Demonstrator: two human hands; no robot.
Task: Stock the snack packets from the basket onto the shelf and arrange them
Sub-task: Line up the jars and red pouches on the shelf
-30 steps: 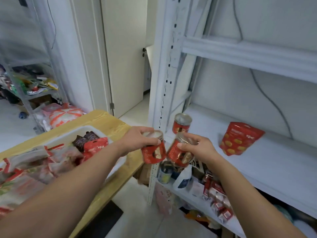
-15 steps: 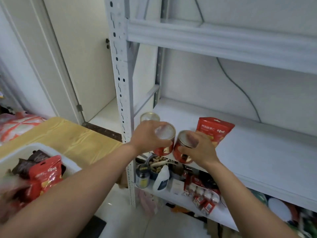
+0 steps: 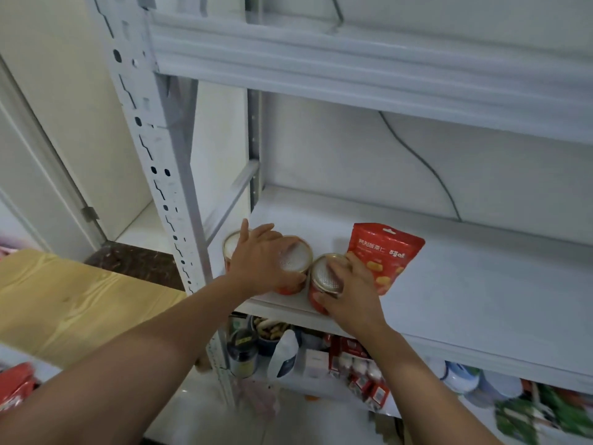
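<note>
Three red snack cans stand at the left front of the white shelf board (image 3: 465, 284). My left hand (image 3: 256, 261) grips the middle can (image 3: 296, 258), which rests on the board. My right hand (image 3: 349, 293) holds the right can (image 3: 325, 274) at the board's front edge. Behind my left hand, partly hidden, stands the third can (image 3: 231, 244). A red snack pouch (image 3: 385, 252) leans upright just right of the cans. Red packets (image 3: 14, 385) of the basket show blurred at the lower left edge.
A perforated white upright (image 3: 154, 175) stands left of my hands. A wooden table (image 3: 64, 300) lies at the left. The lower shelf holds jars, a white pouch (image 3: 285, 354) and small red boxes (image 3: 362, 370). A black cable (image 3: 426, 168) runs down the back wall.
Both hands moved forward from mid-air beside the table and brought the two cans down onto the shelf next to the third can. The view swung right, away from the basket.
</note>
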